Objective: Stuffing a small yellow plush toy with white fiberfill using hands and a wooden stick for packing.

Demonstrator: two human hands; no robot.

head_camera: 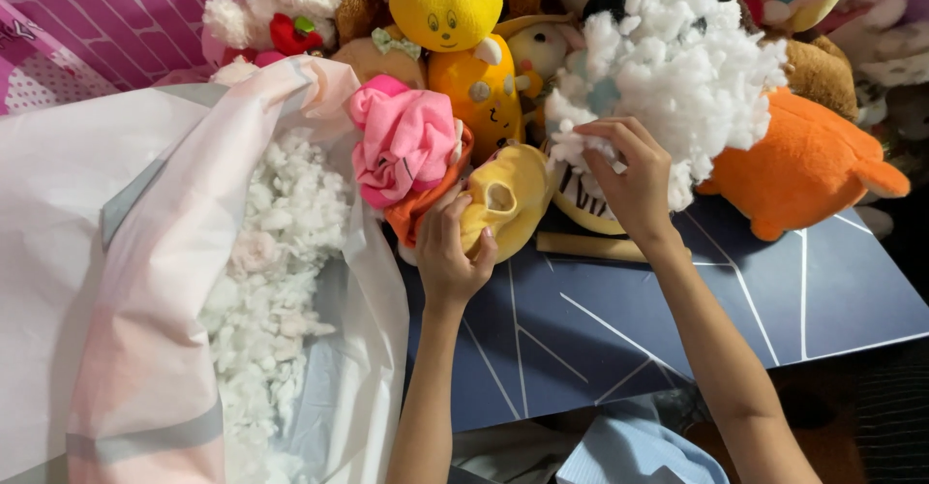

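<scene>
Yellow plush shell (pixel 510 211) lies limp on the dark blue mat (pixel 677 310), its open hole facing up. Your left hand (pixel 450 252) grips the shell's near edge, fingers curled and closed around the fabric beside the hole. Your right hand (pixel 627 169), just right of the shell, pinches a tuft off the white stuffing heap (pixel 677 68), fingertips pressed together. Big plastic bag (pixel 145 281) of loose filling sits left of the shell. Judgement: shell soft, floppy, very light; hold it at the hole's rim. Stuffing compresses and sheds
</scene>
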